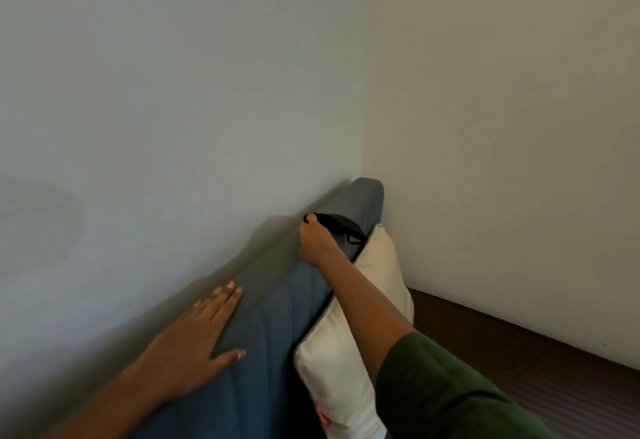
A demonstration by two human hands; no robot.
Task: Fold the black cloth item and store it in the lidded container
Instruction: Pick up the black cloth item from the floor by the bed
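Entering from the lower right corner, a green sleeve (450, 393) covers the upper part of the right arm, the bare forearm stretching forward and up across a cream pillow (346, 362). The pillow stands on edge, leaning against the front face of a blue-grey padded headboard (263, 352). Left hand (194, 334): laid flat, palm down, on the top edge of the headboard, fingers (225, 296) straight and close together, thumb spread toward the front face, holding nothing. Wall (156, 92): pale, plain, directly behind the headboard, with soft shadows along the line where the two meet. Right hand (313, 243): farther along the same top edge, near the far end of the headboard, fingers curled closed around one end of the black cloth (337, 222). Black cloth: small, dark, draped over the headboard's top, part of it hanging down the front side just above the pillow's upper corner; a thin strap or cord loop shows at its lower edge, detail too small to tell. Second wall (502, 127): cream-toned, meeting the first at a corner beside the headboard's end. Dark brown surface (519, 352): low on the right, running along the base of the second wall.
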